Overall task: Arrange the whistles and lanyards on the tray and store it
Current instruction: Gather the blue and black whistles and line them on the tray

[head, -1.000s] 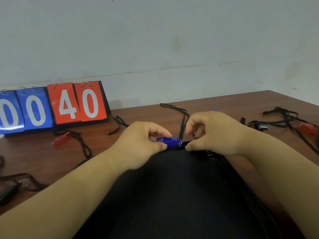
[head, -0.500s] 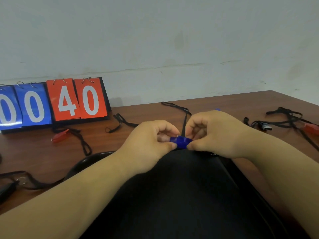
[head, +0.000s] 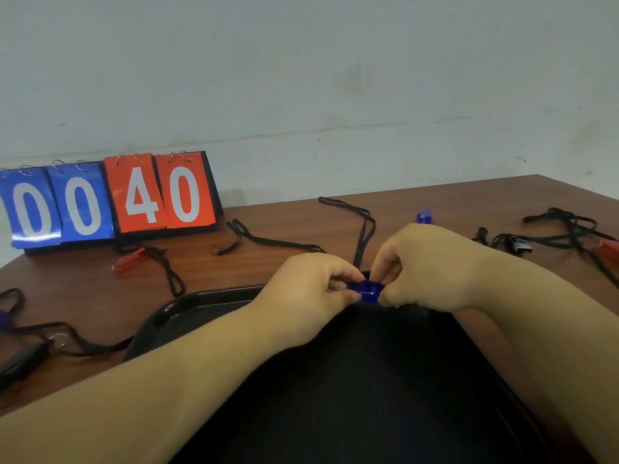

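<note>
A small blue whistle [head: 365, 289] is pinched between my left hand [head: 311, 293] and my right hand [head: 425, 266] over the far edge of a black tray [head: 174, 313]. Its black lanyard [head: 363, 229] runs away from my hands across the brown table. A red whistle [head: 129, 259] with a black cord lies left of the tray. Another blue whistle [head: 424, 216] peeks out behind my right hand. A silver whistle [head: 521, 245] and a red whistle [head: 608, 249] lie tangled in black lanyards at the right.
A flip scoreboard [head: 110, 199] reading 00 and 40 stands at the back left against the white wall. A dark whistle with a ring and cord [head: 37, 349] lies at the left edge. The table's right corner [head: 569, 189] is near.
My hands have drawn closer together around the blue whistle, so less of it shows. The view has shifted, so the tray's left rim now shows.
</note>
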A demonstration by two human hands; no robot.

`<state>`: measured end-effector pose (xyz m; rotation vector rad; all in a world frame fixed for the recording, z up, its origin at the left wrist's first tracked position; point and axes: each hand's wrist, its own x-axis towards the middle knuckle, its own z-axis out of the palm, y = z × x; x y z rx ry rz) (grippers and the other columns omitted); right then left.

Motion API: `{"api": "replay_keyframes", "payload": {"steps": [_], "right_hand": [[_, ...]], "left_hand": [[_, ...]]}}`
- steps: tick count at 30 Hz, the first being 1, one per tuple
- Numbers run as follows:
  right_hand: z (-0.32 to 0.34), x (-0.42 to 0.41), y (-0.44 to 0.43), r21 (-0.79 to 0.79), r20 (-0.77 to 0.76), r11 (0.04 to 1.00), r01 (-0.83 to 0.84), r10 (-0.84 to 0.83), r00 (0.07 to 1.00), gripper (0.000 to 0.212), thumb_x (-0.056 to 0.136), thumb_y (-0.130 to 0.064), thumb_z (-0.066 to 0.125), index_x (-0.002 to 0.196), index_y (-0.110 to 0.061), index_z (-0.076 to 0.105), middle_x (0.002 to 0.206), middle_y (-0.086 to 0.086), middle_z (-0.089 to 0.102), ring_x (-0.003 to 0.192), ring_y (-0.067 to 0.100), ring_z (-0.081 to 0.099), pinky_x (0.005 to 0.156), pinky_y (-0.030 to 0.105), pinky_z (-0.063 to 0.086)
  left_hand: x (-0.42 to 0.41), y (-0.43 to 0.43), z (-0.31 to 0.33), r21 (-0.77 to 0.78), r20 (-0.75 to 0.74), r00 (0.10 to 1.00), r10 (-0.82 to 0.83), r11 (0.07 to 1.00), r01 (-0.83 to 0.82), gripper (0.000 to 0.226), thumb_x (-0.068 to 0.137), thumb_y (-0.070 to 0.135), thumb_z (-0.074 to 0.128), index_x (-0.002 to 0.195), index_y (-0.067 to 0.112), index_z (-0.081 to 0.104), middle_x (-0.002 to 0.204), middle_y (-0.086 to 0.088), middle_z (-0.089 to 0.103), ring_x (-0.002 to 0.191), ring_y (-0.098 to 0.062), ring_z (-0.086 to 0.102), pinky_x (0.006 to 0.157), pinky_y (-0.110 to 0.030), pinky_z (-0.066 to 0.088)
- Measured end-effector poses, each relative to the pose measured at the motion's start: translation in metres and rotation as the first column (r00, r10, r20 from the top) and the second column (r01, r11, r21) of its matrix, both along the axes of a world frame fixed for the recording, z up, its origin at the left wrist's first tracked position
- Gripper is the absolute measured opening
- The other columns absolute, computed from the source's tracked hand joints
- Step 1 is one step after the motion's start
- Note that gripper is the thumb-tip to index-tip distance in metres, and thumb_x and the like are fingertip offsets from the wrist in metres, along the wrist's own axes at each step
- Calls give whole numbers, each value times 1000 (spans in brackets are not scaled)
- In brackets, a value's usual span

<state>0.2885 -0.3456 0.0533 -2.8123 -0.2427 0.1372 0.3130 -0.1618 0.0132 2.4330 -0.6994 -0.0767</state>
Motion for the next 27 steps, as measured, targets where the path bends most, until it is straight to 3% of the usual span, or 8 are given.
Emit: {"api": "replay_keyframes", "payload": {"steps": [2, 5, 7, 10, 16, 20, 27], "right_hand": [[1, 0, -1, -39, -17, 999, -9, 8, 1000, 19, 82, -29, 80, 102, -29, 79, 95, -11, 74, 87, 6, 69, 89, 32, 59], [1, -1, -2, -99, -50, 995, -19, 14, 999, 21, 83, -33, 81, 103, -29, 79, 98, -10, 73, 89, 6, 67, 91, 32, 57], [1, -1, -3, -113, -45, 993, -18, 13, 999, 22, 82, -36, 82, 103, -28, 79, 98, -10, 73, 89, 6, 67, 91, 33, 57], [1, 1, -4, -139, -40, 990, -24, 18, 999, 23, 82, -38, 81, 103, -30, 79, 100, -12, 72, 92, 6, 66, 91, 33, 56], [1, 7, -7, -180, -26, 984, -4, -1, 1000, 23, 83, -40, 79, 106, -36, 76, 118, -11, 64, 107, 12, 60, 96, 36, 53], [0, 9, -7, -174, 19, 984, 27, -24, 1000, 31, 81, -41, 81, 110, -36, 73, 123, -9, 60, 110, 16, 59, 97, 37, 53], [-1, 8, -14, -139, 9, 990, 38, -37, 999, 43, 80, -35, 84, 119, -31, 68, 118, -10, 66, 106, 15, 63, 95, 34, 54]], "left_hand": [[-1, -4, 1, 87, 11, 999, -33, 996, 32, 34, 98, 22, 67, 130, 30, 67, 108, 16, 64, 102, -3, 63, 101, -29, 52], [-2, -4, -1, 134, 113, 990, -83, 989, 67, 33, 97, 25, 69, 129, 31, 69, 97, 23, 56, 93, -1, 59, 91, -20, 50], [-2, -4, -2, 174, 156, 982, -103, 982, 75, 32, 97, 28, 68, 129, 32, 69, 104, 20, 60, 98, -1, 58, 90, -19, 47], [1, -3, 0, 207, 189, 975, -121, 975, 81, 31, 97, 30, 67, 128, 34, 69, 121, 14, 67, 112, -6, 58, 98, -27, 49], [16, -2, 3, 294, 198, 974, -109, 955, 47, 31, 99, 33, 64, 128, 40, 67, 124, 14, 64, 119, -13, 50, 104, -41, 46], [22, -2, 3, 318, 218, 972, -82, 948, 9, 31, 98, 34, 64, 128, 43, 66, 128, 11, 58, 122, -17, 49, 105, -44, 46], [23, -9, 6, 238, 154, 986, -60, 971, 22, 27, 98, 27, 66, 124, 35, 69, 126, 13, 61, 116, -10, 58, 104, -33, 48]]}}
